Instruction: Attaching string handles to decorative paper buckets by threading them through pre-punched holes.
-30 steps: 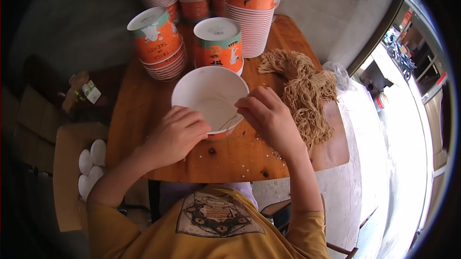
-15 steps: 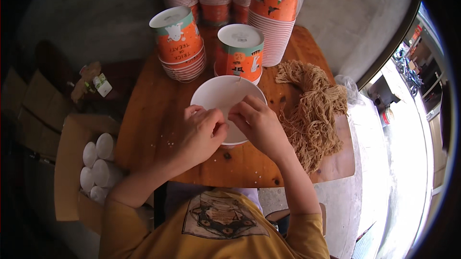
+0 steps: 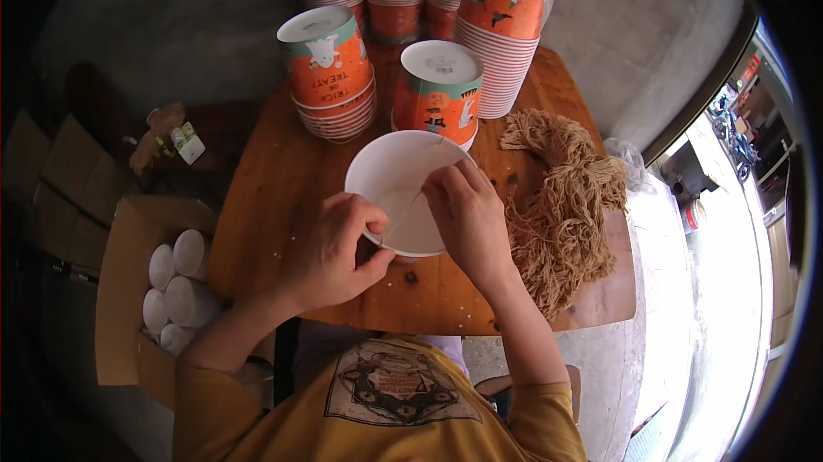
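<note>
The bucket (image 3: 384, 172) sat between the left hand (image 3: 336, 246), at its near rim, grip unclear, and the right hand (image 3: 469, 212), pinching a thin strand (image 3: 417, 197).

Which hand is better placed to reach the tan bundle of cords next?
Probably the right hand: it is over the right side of the white-lined bucket, nearer the tan cords, though its fingers look pinched together. The left hand is at the bucket's near-left rim, farther from them.
</note>
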Tool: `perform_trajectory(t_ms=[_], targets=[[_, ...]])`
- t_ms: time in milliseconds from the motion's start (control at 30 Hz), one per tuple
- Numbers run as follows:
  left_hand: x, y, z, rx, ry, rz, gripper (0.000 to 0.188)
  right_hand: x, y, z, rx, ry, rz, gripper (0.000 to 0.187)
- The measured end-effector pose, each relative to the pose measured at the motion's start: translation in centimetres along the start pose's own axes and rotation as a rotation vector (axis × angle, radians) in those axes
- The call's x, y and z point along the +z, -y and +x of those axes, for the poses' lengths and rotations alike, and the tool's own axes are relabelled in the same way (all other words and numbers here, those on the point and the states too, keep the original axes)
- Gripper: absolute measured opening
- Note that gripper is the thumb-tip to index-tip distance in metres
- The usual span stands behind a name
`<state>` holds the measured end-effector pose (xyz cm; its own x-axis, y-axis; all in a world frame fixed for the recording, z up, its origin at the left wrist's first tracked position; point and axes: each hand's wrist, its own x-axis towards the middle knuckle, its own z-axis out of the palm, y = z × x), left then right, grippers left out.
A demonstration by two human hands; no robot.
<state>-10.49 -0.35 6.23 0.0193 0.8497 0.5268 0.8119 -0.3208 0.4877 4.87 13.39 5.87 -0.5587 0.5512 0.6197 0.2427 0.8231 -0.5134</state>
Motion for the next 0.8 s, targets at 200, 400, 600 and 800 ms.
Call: perform_trajectory(t_ms=[200, 400, 600, 800], targets=[[0.5, 0.6, -0.8, 0.118, 0.051, 0.124, 0.024, 0.2, 0.3, 0.0, 0.001, 0.003, -0.004, 0.009], [-1.0, 1.4, 0.2, 0.317, 0.19, 0.204, 0.019, -0.9, 0.0, 0.4, -0.09, 0.044, -0.034, 0.01], [-6.4, 3.9, 0.3, 0.345, 0.158, 0.32, 0.016, -5.0, 0.9, 0.4, -0.198, 0.484, 0.178, 0.027], [-11.1, 7.7, 0.8, 0.157, 0.008, 0.11, 0.02, 0.3, 3.4, 3.2, -0.208, 0.686, 0.302, 0.012]])
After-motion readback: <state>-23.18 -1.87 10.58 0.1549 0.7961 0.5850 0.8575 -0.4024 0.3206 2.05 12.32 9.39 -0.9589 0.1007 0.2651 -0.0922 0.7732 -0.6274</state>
